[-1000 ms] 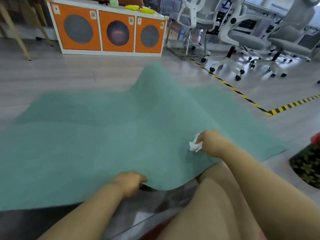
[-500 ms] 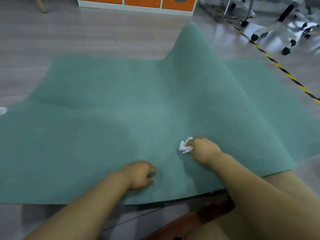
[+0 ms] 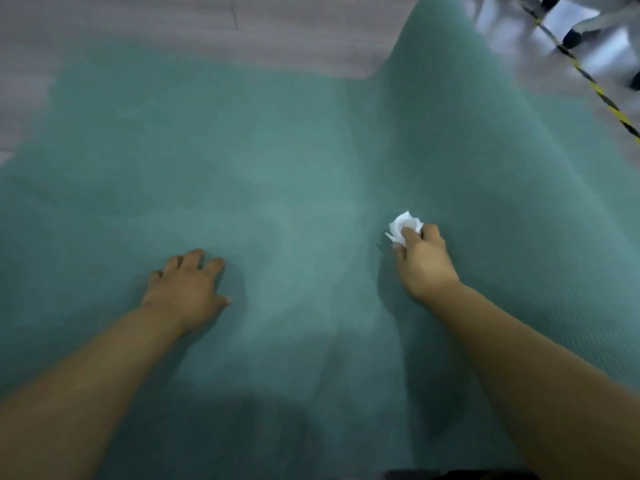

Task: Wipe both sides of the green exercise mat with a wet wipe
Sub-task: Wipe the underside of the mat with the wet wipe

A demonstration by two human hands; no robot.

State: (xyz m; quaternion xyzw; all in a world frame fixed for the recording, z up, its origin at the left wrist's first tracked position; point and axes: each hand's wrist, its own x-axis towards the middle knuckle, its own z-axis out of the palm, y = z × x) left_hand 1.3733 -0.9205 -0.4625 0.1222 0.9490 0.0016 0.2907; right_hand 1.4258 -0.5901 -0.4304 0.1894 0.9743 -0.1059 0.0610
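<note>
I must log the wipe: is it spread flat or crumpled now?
Crumpled. The wet wipe is a bunched white wad pinched in the right hand, on the green mat.

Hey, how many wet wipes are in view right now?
1. The crumpled white wet wipe is pinched in the right hand, pressed on the green exercise mat. The left hand rests flat on the mat, holding none. More wipes may be out of frame.

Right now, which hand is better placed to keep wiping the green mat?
The right hand: it already grips the crumpled wet wipe against the green exercise mat. The left hand rests spread on the mat, holding nothing.
</note>
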